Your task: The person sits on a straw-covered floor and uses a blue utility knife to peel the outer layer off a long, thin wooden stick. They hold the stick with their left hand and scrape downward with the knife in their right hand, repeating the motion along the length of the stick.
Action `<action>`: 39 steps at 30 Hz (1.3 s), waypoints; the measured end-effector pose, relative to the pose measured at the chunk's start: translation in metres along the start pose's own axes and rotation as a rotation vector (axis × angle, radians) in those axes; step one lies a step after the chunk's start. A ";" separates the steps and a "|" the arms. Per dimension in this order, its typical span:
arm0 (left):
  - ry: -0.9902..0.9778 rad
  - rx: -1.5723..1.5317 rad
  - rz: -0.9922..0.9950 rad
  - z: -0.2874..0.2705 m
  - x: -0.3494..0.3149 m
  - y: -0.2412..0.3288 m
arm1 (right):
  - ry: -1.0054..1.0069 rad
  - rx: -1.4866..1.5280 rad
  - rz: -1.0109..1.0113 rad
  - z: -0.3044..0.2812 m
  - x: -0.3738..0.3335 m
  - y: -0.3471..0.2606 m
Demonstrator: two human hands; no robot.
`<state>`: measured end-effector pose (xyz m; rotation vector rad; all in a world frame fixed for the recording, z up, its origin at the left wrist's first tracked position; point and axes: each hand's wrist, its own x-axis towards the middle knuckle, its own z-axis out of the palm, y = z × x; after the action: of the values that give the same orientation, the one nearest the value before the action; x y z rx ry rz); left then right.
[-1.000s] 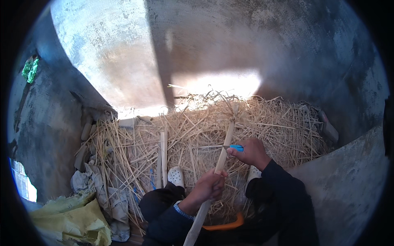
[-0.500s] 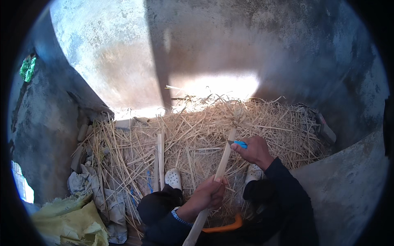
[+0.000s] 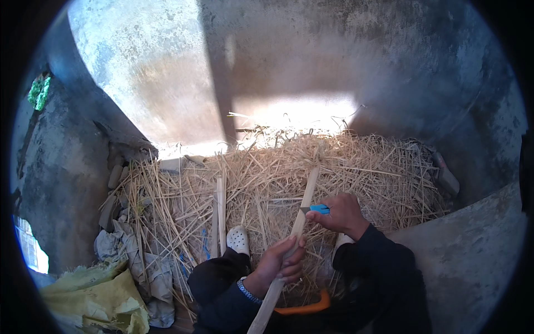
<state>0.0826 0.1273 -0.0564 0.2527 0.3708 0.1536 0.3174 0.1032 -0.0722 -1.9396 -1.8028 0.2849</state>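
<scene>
A long pale wooden stick (image 3: pixel 307 192) slants from the bottom edge up to the straw, its far end amid curled shavings. Around its lower part my left hand (image 3: pixel 281 261) is closed. My right hand (image 3: pixel 340 214) grips a small knife with a blue handle (image 3: pixel 319 209). Its short dark blade lies against the stick, a little beyond my left hand. Most of the knife's handle is hidden in my fist.
Dry straw and shavings (image 3: pixel 378 172) cover the ground up to the concrete wall (image 3: pixel 289 67). Pale wood strips (image 3: pixel 221 209) stand left of my white clog (image 3: pixel 238 240). An orange curved handle (image 3: pixel 308 306) lies below my hands. Yellow sacking (image 3: pixel 97 298) is at lower left.
My right hand has drawn the knife down along the stick, nearer to my left hand. My left hand still grips the stick and has shifted slightly.
</scene>
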 end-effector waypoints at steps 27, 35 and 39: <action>-0.222 -0.277 -0.097 -0.003 0.000 -0.015 | 0.197 -0.056 -0.051 -0.006 0.013 0.025; -0.133 -0.156 -0.147 0.010 0.000 -0.023 | 0.284 -0.104 0.129 -0.017 0.029 0.095; -0.088 -0.042 -0.094 0.013 0.000 -0.016 | 0.237 -0.011 0.252 -0.018 0.024 0.068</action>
<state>0.0886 0.1093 -0.0493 0.1996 0.2911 0.0575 0.3884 0.1212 -0.0850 -2.1111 -1.4165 0.1201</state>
